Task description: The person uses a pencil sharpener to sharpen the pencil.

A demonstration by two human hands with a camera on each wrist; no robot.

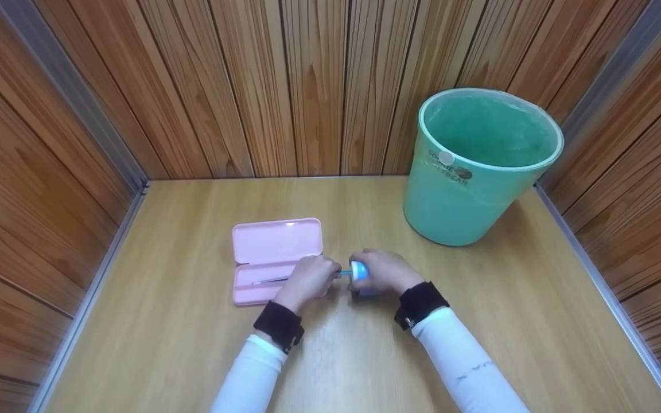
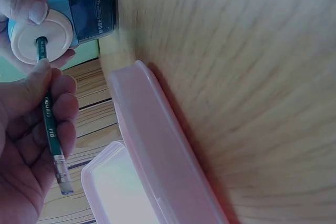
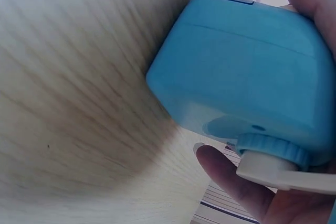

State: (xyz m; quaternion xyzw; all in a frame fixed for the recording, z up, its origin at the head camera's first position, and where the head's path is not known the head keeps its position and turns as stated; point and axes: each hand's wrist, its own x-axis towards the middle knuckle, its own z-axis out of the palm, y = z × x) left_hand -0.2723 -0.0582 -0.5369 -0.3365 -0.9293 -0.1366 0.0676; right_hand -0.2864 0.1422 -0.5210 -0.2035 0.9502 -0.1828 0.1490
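My left hand (image 1: 309, 280) pinches a dark green pencil (image 2: 51, 124) between thumb and fingers. Its eraser end points away from the sharpener, and the other end sits in the hole of the round white front. The blue crank pencil sharpener (image 3: 236, 66) is gripped by my right hand (image 1: 387, 271), with the thumb on the white front in the left wrist view. A pale crank handle (image 3: 273, 174) sticks out at its back. Beside my left hand lies an open pink pencil case (image 1: 277, 241); a thin, slender item (image 1: 270, 280) rests in it, partly hidden by the hand.
A green waste bin (image 1: 457, 201) with a liner stands at the back right of the wooden table (image 1: 181, 344). Wood-panelled walls (image 1: 313, 86) enclose the table at the back and on both sides.
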